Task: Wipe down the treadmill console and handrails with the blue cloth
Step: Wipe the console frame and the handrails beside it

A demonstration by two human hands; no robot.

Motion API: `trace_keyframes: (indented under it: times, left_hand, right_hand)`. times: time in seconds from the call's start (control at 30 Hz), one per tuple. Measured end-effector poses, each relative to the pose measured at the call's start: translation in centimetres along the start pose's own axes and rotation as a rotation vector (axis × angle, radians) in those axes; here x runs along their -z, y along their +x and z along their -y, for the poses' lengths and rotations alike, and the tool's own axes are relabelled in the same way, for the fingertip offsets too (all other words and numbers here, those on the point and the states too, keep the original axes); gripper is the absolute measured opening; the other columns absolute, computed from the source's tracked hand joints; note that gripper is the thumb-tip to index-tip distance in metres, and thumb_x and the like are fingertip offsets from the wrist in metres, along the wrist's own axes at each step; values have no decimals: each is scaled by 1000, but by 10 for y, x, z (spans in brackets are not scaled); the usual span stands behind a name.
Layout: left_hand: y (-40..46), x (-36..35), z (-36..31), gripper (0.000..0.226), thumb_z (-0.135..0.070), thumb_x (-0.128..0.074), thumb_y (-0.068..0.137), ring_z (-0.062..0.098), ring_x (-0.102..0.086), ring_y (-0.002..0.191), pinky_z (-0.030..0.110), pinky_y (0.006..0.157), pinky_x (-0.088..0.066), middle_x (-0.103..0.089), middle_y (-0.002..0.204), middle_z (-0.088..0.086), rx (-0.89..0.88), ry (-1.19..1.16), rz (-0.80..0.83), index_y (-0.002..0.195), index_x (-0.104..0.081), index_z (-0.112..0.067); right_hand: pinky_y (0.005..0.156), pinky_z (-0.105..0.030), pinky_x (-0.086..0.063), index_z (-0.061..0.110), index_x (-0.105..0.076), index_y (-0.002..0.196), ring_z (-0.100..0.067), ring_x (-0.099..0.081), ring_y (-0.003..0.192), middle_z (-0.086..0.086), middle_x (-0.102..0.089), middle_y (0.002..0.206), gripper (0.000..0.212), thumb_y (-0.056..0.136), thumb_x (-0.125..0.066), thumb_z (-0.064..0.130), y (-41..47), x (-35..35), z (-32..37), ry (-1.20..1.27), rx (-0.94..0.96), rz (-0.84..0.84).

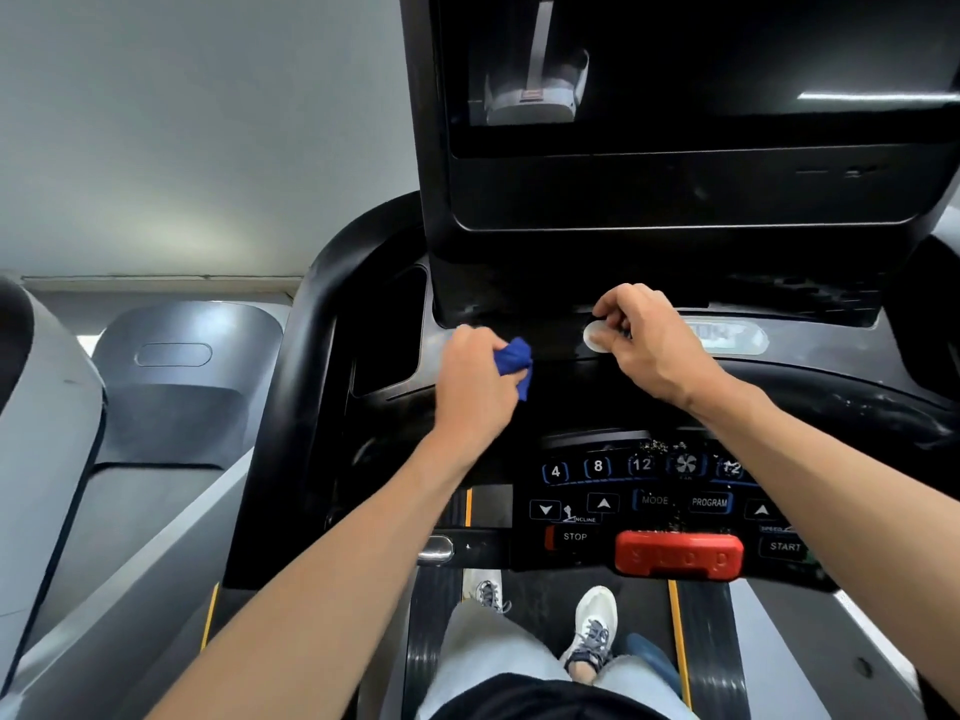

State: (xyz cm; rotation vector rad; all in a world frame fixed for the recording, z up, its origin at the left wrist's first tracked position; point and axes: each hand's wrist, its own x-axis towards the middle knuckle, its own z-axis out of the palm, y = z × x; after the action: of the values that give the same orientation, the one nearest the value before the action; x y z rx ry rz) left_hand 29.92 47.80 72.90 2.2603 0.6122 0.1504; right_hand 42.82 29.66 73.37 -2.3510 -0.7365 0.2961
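We begin at the left hand (474, 379), just left of the frame's centre: its fingers are curled tight around the bunched blue fabric cloth (515, 362), which bulges out of the fist on the right side, toward the middle of the picture. The cloth sits at or just above the glossy black shelf of the treadmill console (561, 397); we cannot tell whether it touches that surface. The right hand (641, 343), slightly higher and right of centre, pinches a small white rounded object (595, 336) between thumb and fingertips; what that object is we cannot tell. The two hands are near each other but apart. We judge the step in hand to be the wiping of the upper console shelf below the dark upright display screen (701, 70) in the upper right of the frame. The next move, in our judgement, calls for pressing the cloth flat to the shelf and drawing it across. Lower down, centre right, lies the black button panel (649, 491) with the red stop bar (678, 556). The curved black left handrail (306, 324) rises left of centre, well apart from the cloth, and appears not yet addressed.
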Motion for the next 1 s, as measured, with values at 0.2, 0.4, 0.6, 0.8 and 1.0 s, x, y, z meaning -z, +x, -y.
trace_keyframes:
  times: [0.2, 0.4, 0.6, 0.8, 1.0]
  left_hand:
    - [-9, 7, 5, 27, -26, -77, 87, 14, -49, 101, 28, 81, -40, -50, 105, -4, -64, 34, 37, 104, -60, -14]
    - [-25, 27, 67, 65, -25, -77, 87, 22, -46, 136, 38, 112, -41, -51, 148, 2, -316, 384, 87, 145, -52, -14]
    - [6, 18, 48, 70, -44, -39, 102, 21, -10, 156, 33, 127, -8, -15, 168, 6, -670, 571, 339, 160, -21, -9]
    - [31, -13, 2, 72, -51, -30, 101, 20, -10, 155, 29, 126, 1, -18, 168, 6, -838, 652, 415, 159, -22, -10]
    - [45, -51, -51, 75, -56, -25, 101, 23, -15, 155, 41, 126, -16, -20, 167, 9, -954, 720, 496, 159, -23, -8]
  right_hand:
    - [82, -20, -39, 20, -61, 106, -14, -49, 96, 8, -52, 97, 14, 95, -68, 25, -1, 4, 0, 10, 18, 34]
    - [81, -24, -44, 26, -59, 100, -13, -52, 93, 12, -54, 94, 13, 93, -70, 25, -4, 6, 2, 45, 25, -2]
    - [84, -17, -43, 21, -62, 104, -11, -53, 94, 10, -57, 96, 17, 95, -62, 6, -19, 21, -15, 105, -39, -113]
    - [88, -33, -43, 12, -62, 104, -20, -47, 99, -2, -53, 102, 13, 92, -68, 13, -44, 46, -55, -66, -160, -289]
    - [99, -38, -36, 2, -58, 114, -35, -43, 114, -18, -53, 119, 29, 94, -63, 22, -71, 73, -89, -228, -431, -419]
